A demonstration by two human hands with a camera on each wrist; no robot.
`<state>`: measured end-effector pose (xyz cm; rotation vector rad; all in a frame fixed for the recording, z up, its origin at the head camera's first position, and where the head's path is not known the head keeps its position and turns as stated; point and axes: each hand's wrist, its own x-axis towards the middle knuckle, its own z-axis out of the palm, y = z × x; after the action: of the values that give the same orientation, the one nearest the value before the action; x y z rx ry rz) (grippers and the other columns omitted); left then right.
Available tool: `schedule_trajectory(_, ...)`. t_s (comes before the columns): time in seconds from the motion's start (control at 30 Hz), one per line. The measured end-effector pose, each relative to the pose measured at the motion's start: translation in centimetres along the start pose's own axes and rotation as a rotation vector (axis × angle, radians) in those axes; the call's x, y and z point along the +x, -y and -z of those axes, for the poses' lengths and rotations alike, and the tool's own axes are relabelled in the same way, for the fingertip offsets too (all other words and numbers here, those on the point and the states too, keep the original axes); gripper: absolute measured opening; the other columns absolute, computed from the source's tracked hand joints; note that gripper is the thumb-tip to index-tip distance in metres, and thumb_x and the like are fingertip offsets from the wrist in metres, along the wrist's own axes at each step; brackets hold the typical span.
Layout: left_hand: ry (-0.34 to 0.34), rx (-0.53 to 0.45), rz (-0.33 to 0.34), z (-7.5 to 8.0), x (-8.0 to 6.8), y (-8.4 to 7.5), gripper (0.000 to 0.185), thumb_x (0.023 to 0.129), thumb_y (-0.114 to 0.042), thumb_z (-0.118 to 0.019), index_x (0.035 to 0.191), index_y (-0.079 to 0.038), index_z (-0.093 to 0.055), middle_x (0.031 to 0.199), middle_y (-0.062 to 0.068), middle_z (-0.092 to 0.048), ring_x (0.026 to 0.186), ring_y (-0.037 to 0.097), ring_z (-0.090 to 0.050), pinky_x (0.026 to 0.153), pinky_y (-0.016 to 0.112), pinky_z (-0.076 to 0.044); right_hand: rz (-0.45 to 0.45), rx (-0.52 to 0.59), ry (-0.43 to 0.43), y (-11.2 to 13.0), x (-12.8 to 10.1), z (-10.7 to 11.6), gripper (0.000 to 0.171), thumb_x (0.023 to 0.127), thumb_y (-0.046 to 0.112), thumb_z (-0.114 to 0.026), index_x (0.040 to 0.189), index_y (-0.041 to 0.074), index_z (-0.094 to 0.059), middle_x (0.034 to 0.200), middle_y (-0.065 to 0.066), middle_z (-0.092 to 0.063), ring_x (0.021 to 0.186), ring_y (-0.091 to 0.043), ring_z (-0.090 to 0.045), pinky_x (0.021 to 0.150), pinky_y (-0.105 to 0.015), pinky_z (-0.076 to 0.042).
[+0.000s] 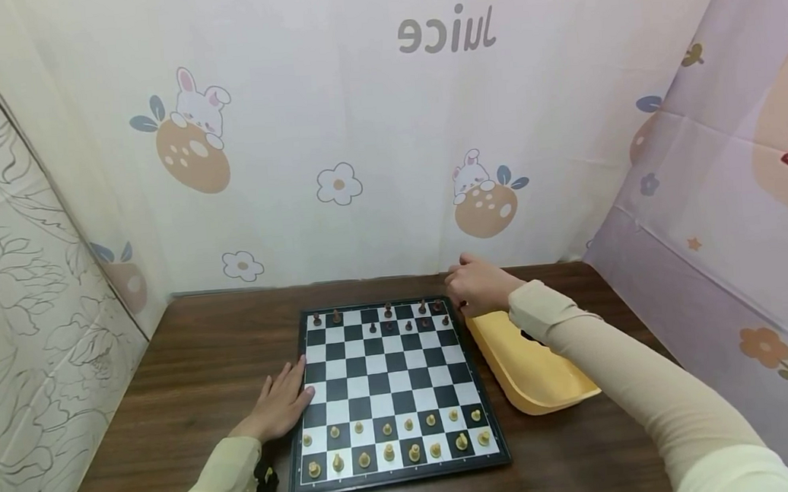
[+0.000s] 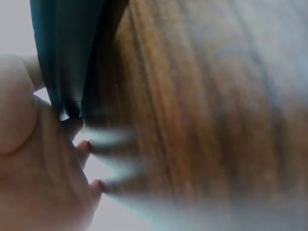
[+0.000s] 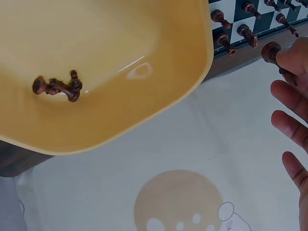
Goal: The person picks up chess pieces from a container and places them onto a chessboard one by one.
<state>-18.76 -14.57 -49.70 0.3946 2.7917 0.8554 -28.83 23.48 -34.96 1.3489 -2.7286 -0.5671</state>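
A black-and-white chessboard (image 1: 376, 384) lies on the wooden table. Light pieces (image 1: 414, 453) stand in two rows along its near side, and dark brown pieces (image 1: 388, 310) stand with gaps along the far side. My left hand (image 1: 278, 406) rests against the board's left edge, fingers extended. In the left wrist view, the board's dark edge (image 2: 67, 53) shows beside the palm. Past the far right corner of the board, my right hand (image 1: 481, 286) pinches a dark brown chess piece (image 3: 271, 52) between thumb and index finger; its upper part is partly hidden.
To the right of the board stands a yellow plastic tray (image 1: 506, 379), partly under the right forearm. A few brown chess pieces (image 3: 57, 89) lie tipped over inside it. A printed curtain (image 1: 331, 128) hangs behind the table's far edge.
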Motion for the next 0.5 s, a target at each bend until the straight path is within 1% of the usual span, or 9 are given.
schedule_trajectory(0.07, -0.002, 0.006, 0.0, -0.1, 0.0, 0.1, 0.065, 0.102, -0.034, -0.038, 0.15, 0.003, -0.016, 0.154, 0.023, -0.021, 0.141, 0.042, -0.012, 0.11, 0.06, -0.001, 0.001, -0.011, -0.004, 0.0, 0.3, 0.1, 0.013, 0.072, 0.019, -0.078, 0.063, 0.021, -0.069, 0.073, 0.007, -0.064, 0.074, -0.017, -0.051, 0.071, -0.035, -0.035)
schedule_trajectory(0.2, -0.006, 0.001, -0.003, -0.1, 0.0, 0.1, 0.065, 0.101, -0.034, -0.039, 0.15, 0.003, -0.016, 0.154, 0.024, -0.021, 0.141, 0.042, -0.012, 0.11, 0.06, -0.001, 0.007, -0.024, -0.01, 0.3, 1.1, 0.2, 0.015, 0.073, 0.017, -0.076, 0.061, 0.02, -0.067, 0.072, 0.007, -0.063, 0.071, -0.016, -0.048, 0.07, -0.034, -0.034)
schedule_trajectory(0.33, 0.0, -0.004, 0.0, 0.1, -0.1, 0.0, 0.064, 0.102, -0.03, -0.041, 0.15, 0.003, -0.016, 0.154, 0.023, -0.02, 0.141, 0.042, -0.011, 0.11, 0.061, -0.001, 0.008, -0.038, -0.006, 0.5, 1.9, -0.1, 0.011, 0.073, 0.014, -0.073, 0.064, 0.02, -0.07, 0.073, 0.008, -0.064, 0.071, -0.015, -0.048, 0.069, -0.033, -0.033)
schedule_trajectory(0.5, 0.002, 0.0, 0.0, 0.1, -0.1, -0.1, 0.063, 0.102, -0.03, -0.04, 0.15, 0.003, -0.016, 0.154, 0.023, -0.02, 0.141, 0.042, -0.011, 0.11, 0.061, -0.001, 0.014, -0.043, -0.009, 0.6, 2.9, -0.7, 0.011, 0.076, 0.017, -0.074, 0.065, 0.021, -0.071, 0.075, 0.009, -0.065, 0.072, -0.014, -0.048, 0.069, -0.032, -0.033)
